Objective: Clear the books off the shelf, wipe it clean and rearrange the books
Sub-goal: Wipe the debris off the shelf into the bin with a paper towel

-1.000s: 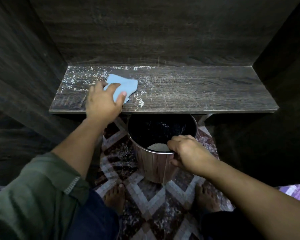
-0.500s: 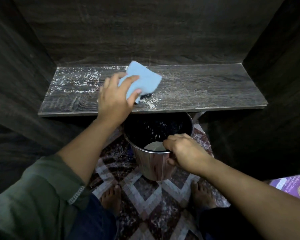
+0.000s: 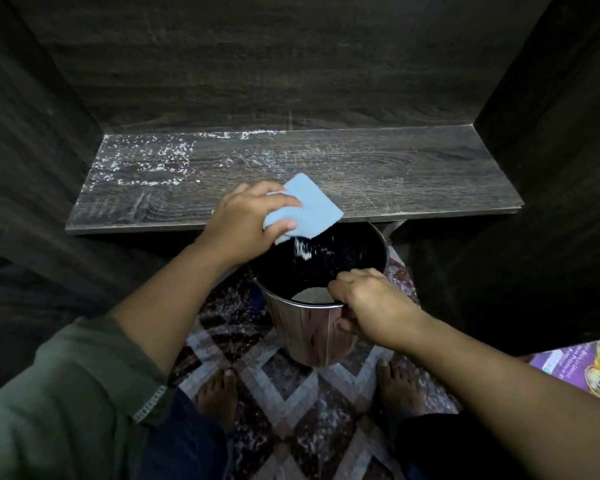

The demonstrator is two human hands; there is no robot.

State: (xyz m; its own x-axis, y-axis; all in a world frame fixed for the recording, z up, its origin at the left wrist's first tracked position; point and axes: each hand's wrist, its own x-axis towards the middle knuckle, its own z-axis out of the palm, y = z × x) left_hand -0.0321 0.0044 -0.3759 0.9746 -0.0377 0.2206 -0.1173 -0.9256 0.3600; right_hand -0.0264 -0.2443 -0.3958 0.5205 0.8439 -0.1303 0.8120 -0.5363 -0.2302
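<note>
The left hand point(image 3: 246, 223) pinches the cloth point(image 3: 309, 209) and the right hand point(image 3: 368, 303) grips the bin point(image 3: 309, 334) rim; crumbs point(image 3: 302, 251) apparently fall, so the bin belongs snug under the shelf point(image 3: 395, 174) edge.

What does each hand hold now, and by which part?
The left hand grips the blue cloth by its left end; the right hand grips the metal bucket by the near right part of its rim.
</note>
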